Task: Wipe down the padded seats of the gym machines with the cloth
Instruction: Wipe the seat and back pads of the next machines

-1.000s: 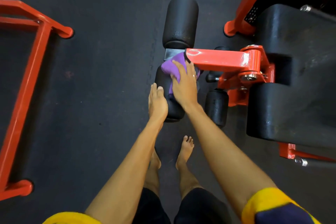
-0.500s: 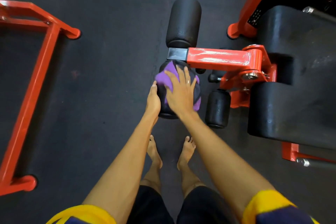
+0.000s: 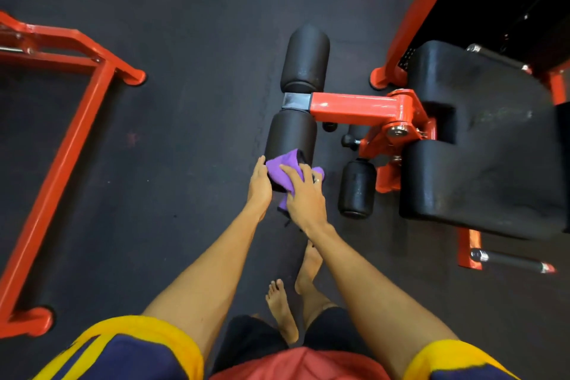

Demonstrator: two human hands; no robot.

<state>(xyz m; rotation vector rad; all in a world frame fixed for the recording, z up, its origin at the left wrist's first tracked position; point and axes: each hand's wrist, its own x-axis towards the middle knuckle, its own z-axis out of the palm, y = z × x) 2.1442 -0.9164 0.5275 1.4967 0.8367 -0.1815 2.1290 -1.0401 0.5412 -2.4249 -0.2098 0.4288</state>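
Moved: purple cloth (image 3: 282,165) and right hand (image 3: 305,197) slid from roller pad (image 3: 291,133) top to its near end | right hand: fingers curled over cloth, pressing | left hand (image 3: 259,188): flat, fingers straight on pad's left edge | room: floor (image 3: 185,133) open leftward to red frame (image 3: 61,145); small roller (image 3: 356,188) near on right

Navy short sleeves (image 3: 132,358) with yellow cuffs, black shorts (image 3: 249,339), bare feet (image 3: 282,308)

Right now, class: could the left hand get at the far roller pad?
Probably yes. The left hand lies against the near roller pad, and nothing stands along that side up to the far roller pad; the red arm joins opposite.
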